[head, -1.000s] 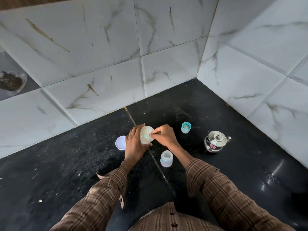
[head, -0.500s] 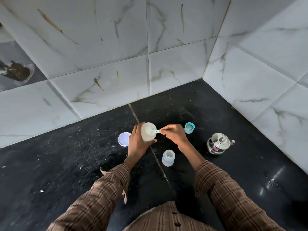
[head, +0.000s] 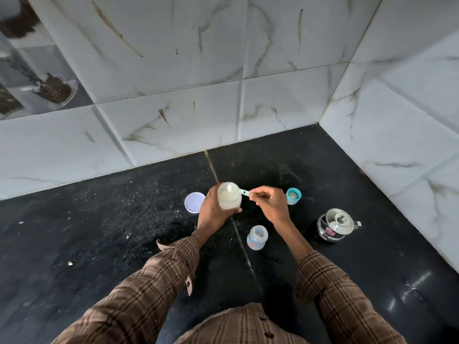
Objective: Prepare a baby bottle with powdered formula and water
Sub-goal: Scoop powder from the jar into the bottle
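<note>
Here, white marble-look wall tiles (head: 173, 70) fill the far and right sides, meeting in a corner at the far right. Below them lies the black speckled surface (head: 87, 232), scattered with pale crumbs and split by a thin seam running from the far wall towards the person. Two brown plaid sleeves (head: 139, 294) come in from the near edge.

At the right, near the side wall, stands a small steel kettle (head: 336, 225) with its lid on and a red label on its body. Left of it, near the middle and just right of the seam, the baby bottle (head: 257, 237) stands upright and open, clear with a bluish tint; no hand touches it. Farther away, right of the hands, sits its teal cap (head: 293, 196). At the left of the hands a white round lid (head: 194, 202) lies flat on the surface.

The left hand (head: 211, 212) wraps around a clear formula jar (head: 229, 200), fingers closed about its side, with pale powder showing inside through the open mouth. The right hand (head: 269, 206) pinches the handle of a small teal scoop (head: 239, 190) between fingertips and thumb. The scoop's bowl, heaped with white powder, sits over the far rim of the jar's mouth, and its handle points right towards the right hand.
</note>
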